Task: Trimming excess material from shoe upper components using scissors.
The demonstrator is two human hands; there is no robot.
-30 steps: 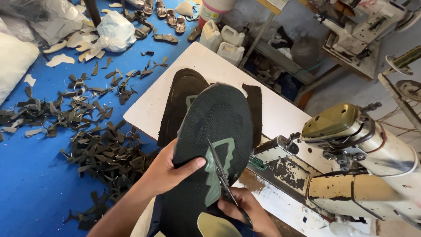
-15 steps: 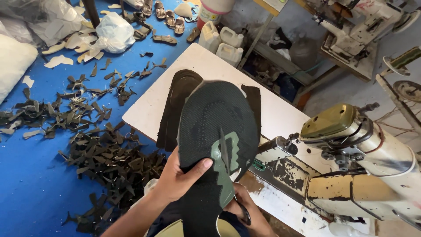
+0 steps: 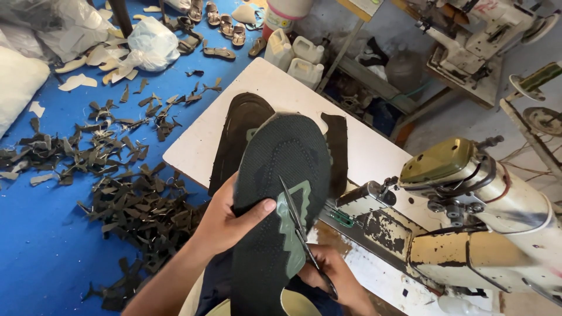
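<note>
Two hands on one job: the left hand clamps the black shoe sole by its edge, thumb across the tread, holding it up tread-side toward the camera above the near edge of the white surface. The right hand is closed on a pair of scissors, blades lying across the green tread patch at mid-sole.

Progress, as far as I can judge: trimming is under way on this sole — the blades sit on it, I can't tell how much of the edge is finished. Two more dark soles lie flat on the surface behind it, apparently waiting. A big heap of dark offcuts covers the blue floor, so plenty of cutting is already done.

Packages — three white plastic jugs stand on the floor past the far end of the surface, a white bucket with a pink band behind them, a white plastic bag to the left. Labels too small to tell. The sewing machine sits right of the hands.
</note>
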